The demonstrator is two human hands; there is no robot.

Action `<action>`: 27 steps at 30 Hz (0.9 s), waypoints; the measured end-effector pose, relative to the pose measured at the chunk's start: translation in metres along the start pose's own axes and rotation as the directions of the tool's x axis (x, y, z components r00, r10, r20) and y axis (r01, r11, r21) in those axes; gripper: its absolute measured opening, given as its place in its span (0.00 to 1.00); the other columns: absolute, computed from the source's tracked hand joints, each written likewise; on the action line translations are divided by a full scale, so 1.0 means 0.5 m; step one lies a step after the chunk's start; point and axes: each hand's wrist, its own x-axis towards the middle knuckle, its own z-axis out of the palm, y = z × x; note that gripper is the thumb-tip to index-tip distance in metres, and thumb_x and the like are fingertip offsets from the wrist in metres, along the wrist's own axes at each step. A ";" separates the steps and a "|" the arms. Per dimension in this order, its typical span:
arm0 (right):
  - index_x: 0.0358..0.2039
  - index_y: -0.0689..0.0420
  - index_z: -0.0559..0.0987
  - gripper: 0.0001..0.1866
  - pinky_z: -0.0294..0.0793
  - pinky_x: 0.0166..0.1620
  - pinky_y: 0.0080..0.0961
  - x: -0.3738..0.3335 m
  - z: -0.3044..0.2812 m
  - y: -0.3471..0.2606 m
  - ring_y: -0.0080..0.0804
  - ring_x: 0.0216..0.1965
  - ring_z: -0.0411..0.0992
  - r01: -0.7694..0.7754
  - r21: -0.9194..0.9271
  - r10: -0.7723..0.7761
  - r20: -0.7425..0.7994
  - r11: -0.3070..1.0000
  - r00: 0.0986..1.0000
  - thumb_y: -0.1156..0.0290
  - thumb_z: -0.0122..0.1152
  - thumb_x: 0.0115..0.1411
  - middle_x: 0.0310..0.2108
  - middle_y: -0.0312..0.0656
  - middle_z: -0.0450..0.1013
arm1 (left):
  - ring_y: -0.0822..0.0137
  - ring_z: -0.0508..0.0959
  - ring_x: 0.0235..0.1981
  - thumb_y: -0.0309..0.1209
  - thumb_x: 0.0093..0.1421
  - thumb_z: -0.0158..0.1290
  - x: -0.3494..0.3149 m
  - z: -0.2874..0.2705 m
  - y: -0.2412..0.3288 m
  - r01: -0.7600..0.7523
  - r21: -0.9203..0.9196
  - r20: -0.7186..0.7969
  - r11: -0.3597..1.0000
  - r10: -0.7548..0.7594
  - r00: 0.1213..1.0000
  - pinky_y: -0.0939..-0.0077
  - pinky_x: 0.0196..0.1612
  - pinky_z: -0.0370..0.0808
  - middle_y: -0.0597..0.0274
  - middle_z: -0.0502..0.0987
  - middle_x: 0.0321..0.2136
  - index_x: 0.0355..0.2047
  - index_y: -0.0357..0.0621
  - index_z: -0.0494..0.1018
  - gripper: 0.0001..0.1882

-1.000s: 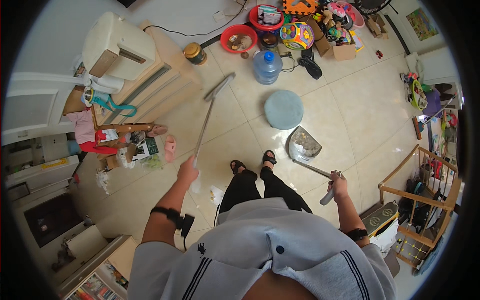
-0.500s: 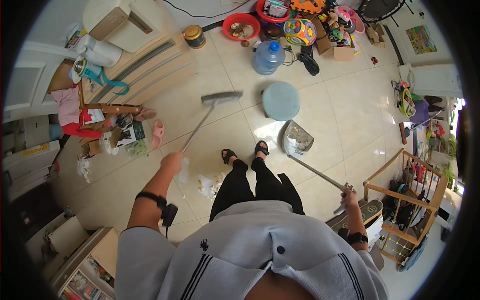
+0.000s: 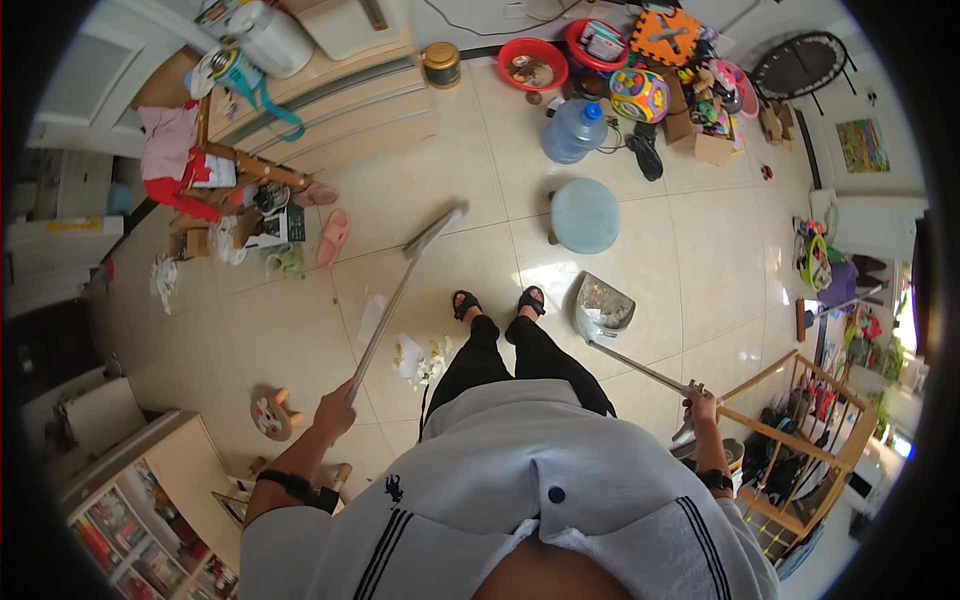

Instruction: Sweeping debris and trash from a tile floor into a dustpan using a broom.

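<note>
Left of the blue stool and nearer the body, the left hand is wrapped round the handle of the broom, whose head angles out to the stool's left. Right of the stool and nearer the body, the right hand has its fingers curled round the handle of the dustpan, which sits just on the stool's near side with grey litter inside. Beyond the stool stands a jug.

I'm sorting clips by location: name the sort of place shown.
Probably a family home: a pink slipper, a drawer cabinet and a toy-filled cardboard box suggest it.
</note>
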 end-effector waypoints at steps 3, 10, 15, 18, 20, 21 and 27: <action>0.22 0.61 0.68 0.07 0.60 0.10 0.21 0.017 0.021 0.010 0.23 0.07 0.58 0.019 -0.005 -0.019 -0.026 1.000 0.999 0.70 0.49 0.43 0.12 0.39 0.64 | 0.70 0.69 0.17 0.20 0.42 0.44 0.071 0.031 0.086 0.114 -0.406 0.111 0.907 -0.075 0.991 0.78 0.19 0.66 0.57 0.69 0.18 0.48 0.48 0.57 0.29; 0.22 0.60 0.68 0.08 0.59 0.08 0.21 -0.018 -0.011 0.022 0.23 0.05 0.57 0.007 0.045 -0.003 -0.099 0.999 0.995 0.70 0.50 0.44 0.12 0.40 0.64 | 0.76 0.65 0.12 0.24 0.48 0.41 0.338 0.064 0.311 0.139 -0.907 0.206 0.398 0.131 0.970 0.84 0.13 0.63 0.62 0.67 0.19 0.45 0.39 0.59 0.20; 0.25 0.60 0.66 0.09 0.58 0.08 0.20 -0.081 -0.040 0.002 0.22 0.05 0.57 0.040 0.020 -0.038 -0.080 0.999 0.996 0.71 0.51 0.44 0.12 0.40 0.64 | 0.76 0.63 0.12 0.24 0.49 0.40 0.455 0.135 0.387 0.246 -0.930 0.313 0.273 0.238 0.920 0.86 0.12 0.62 0.62 0.65 0.18 0.34 0.41 0.62 0.11; 0.25 0.60 0.67 0.07 0.58 0.08 0.19 -0.083 -0.065 0.006 0.22 0.05 0.57 0.036 -0.008 -0.037 -0.056 0.999 0.998 0.72 0.50 0.44 0.12 0.40 0.64 | 0.76 0.63 0.12 0.24 0.48 0.41 0.469 0.174 0.409 0.396 -0.902 0.428 0.171 0.236 0.873 0.85 0.12 0.62 0.61 0.65 0.19 0.32 0.42 0.61 0.08; 0.25 0.60 0.67 0.07 0.58 0.08 0.19 -0.078 -0.074 -0.005 0.22 0.05 0.57 0.037 -0.023 -0.038 -0.043 0.999 0.998 0.72 0.50 0.44 0.12 0.40 0.64 | 0.75 0.64 0.12 0.23 0.48 0.42 0.465 0.196 0.404 0.476 -0.873 0.487 0.101 0.210 0.848 0.83 0.11 0.63 0.59 0.65 0.19 0.31 0.41 0.60 0.08; 0.25 0.60 0.67 0.07 0.58 0.08 0.18 -0.070 -0.082 -0.007 0.21 0.05 0.57 0.036 -0.036 -0.037 -0.023 0.999 0.999 0.72 0.50 0.44 0.12 0.40 0.64 | 0.76 0.63 0.13 0.24 0.49 0.41 0.454 0.216 0.390 0.466 -0.872 0.488 0.150 0.197 0.850 0.84 0.12 0.62 0.60 0.65 0.20 0.33 0.44 0.59 0.09; 0.22 0.62 0.68 0.07 0.58 0.08 0.18 0.021 -0.122 0.001 0.21 0.06 0.58 0.229 -0.184 -0.211 0.110 0.956 0.971 0.71 0.49 0.46 0.11 0.40 0.64 | 0.76 0.63 0.15 0.26 0.51 0.40 0.272 0.271 0.258 0.428 -0.899 0.437 0.091 0.143 0.888 0.87 0.13 0.62 0.60 0.65 0.23 0.41 0.48 0.57 0.14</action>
